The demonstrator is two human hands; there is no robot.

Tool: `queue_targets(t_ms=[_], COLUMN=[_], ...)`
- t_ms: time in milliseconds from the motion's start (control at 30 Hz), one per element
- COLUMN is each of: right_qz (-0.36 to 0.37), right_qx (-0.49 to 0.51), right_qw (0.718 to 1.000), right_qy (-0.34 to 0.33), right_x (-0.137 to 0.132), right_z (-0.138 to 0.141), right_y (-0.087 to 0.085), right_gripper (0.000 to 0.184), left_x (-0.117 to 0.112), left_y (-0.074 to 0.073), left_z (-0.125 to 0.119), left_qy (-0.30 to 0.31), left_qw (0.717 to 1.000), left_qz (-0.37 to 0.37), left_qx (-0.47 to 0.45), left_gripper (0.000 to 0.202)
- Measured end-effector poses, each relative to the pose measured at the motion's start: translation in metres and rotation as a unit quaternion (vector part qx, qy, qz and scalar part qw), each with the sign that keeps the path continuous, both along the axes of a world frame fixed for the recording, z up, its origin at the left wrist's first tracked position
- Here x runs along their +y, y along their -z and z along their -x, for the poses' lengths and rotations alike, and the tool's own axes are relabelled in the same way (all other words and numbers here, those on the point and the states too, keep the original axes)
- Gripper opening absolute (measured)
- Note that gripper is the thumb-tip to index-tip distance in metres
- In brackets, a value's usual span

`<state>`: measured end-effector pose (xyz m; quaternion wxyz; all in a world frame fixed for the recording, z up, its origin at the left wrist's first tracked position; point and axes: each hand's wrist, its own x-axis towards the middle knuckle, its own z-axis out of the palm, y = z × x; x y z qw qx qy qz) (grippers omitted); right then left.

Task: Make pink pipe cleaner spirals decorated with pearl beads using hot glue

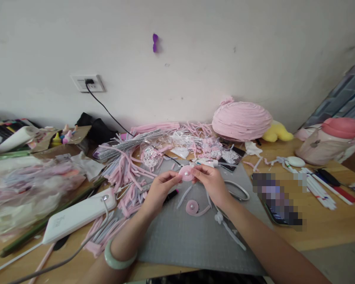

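Observation:
Between my two hands is a round pink pipe-cleaner coil (pixel 185 173) with a pearl bead at its centre, raised over a grey cutting mat (pixel 165 240). My left hand (pixel 166 187) pinches its left edge with thumb and forefinger. On the opposite edge, the fingers of my right hand (pixel 210 180) are closed. Below them on the mat lies a second pink coil (pixel 192 207) with a pearl centre and a loose tail. A pale pipe-cleaner strip (pixel 184 197) rests beside it. Near my right forearm is a pale pipe-cleaner flower (pixel 219 217) on a stem.
Pink pipe cleaners (pixel 127 165) heap up left of the mat, near a white power bank (pixel 79 217) with a cable. At the back sits a large pink wrapped bundle (pixel 241 120). A phone (pixel 276 201), white pens (pixel 319 191) and a pink-lidded container (pixel 319 144) are to the right.

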<state>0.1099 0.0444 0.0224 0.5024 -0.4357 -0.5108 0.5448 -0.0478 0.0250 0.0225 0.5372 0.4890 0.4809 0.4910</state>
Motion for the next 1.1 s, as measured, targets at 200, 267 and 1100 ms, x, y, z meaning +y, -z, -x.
queue_targets(t_ms=[200, 267, 1100], right_qz=[0.03, 0.036, -0.003], right_qx=[0.073, 0.09, -0.016], right_qw=[0.997, 0.995, 0.999], right_qy=[0.002, -0.006, -0.035], right_x=[0.004, 0.002, 0.004], right_z=[0.002, 0.004, -0.003], right_y=[0.005, 0.006, 0.001], right_gripper=[0.034, 0.036, 0.026], left_x=[0.0, 0.0, -0.002], left_y=[0.006, 0.008, 0.008], left_z=[-0.002, -0.004, -0.002], left_qy=[-0.003, -0.016, -0.023], left_qw=[1.0, 0.999, 0.983], left_qz=[-0.001, -0.004, -0.107], left_qx=[-0.028, -0.041, 0.15], left_gripper=[0.019, 0.019, 0.024])
